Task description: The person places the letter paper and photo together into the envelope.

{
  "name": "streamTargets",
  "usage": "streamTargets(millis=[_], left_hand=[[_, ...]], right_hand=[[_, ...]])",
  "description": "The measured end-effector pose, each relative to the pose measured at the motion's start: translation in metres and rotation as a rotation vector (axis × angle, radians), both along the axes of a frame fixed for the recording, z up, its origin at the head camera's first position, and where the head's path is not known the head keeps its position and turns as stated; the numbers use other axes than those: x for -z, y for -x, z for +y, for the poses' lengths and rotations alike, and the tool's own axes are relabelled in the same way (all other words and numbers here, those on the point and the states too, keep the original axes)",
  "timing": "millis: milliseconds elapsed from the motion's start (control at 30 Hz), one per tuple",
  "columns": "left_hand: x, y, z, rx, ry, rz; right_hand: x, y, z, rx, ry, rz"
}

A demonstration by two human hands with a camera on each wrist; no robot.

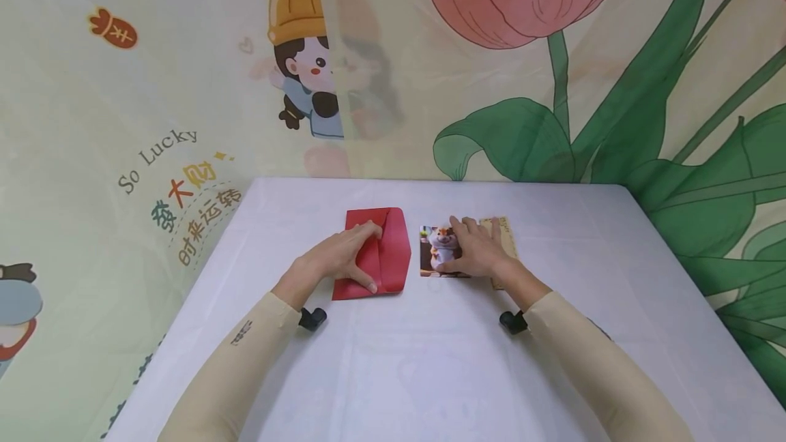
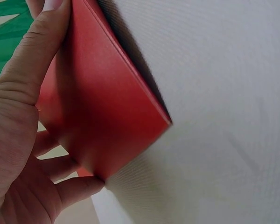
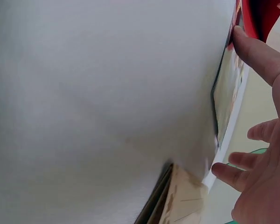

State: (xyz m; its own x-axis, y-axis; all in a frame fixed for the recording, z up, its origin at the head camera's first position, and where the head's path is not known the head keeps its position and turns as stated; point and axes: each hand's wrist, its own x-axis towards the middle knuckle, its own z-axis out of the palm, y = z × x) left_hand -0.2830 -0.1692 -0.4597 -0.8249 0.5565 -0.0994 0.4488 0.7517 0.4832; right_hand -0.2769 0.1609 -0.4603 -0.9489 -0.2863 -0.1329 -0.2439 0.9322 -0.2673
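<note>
A red envelope lies on the table with its flap side to the right. Spread across it is my left hand, its thumb resting on the red paper and its other fingers touching the opposite edge in the left wrist view. To the right lies a picture card showing a cartoon animal. My right hand reaches over this card with fingers spread, the thumb touching its surface. Beside that hand, partly hidden by it, is a tan paper piece with dark print; the right wrist view shows its layered edge.
A white cloth covers the table. Black wrist mounts show beside both forearms. Behind the table hangs a printed curtain with a tulip and cartoon figures.
</note>
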Motion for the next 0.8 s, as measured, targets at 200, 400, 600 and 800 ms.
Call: streamTargets(millis=[200,400,600,800], left_hand=[[0.0015,-0.0001,-0.0008,-0.007,-0.001,-0.002],[0.0006,0.0005,-0.0003,0.001,0.003,-0.004],[-0.0024,0.0018,0.0002,0.004,-0.008,0.008],[-0.0008,0.0006,-0.0011,-0.003,0.009,-0.012]], right_hand=[[-0.0034,0.0007,-0.0043,-0.004,0.013,0.02],[-0.0042,0.0024,-0.0025,-0.006,-0.042,-0.002],[-0.0021,0.0044,-0.0002,0.0,0.051,0.031],[-0.0014,0.0028,-0.007,-0.01,0.246,-0.02]])
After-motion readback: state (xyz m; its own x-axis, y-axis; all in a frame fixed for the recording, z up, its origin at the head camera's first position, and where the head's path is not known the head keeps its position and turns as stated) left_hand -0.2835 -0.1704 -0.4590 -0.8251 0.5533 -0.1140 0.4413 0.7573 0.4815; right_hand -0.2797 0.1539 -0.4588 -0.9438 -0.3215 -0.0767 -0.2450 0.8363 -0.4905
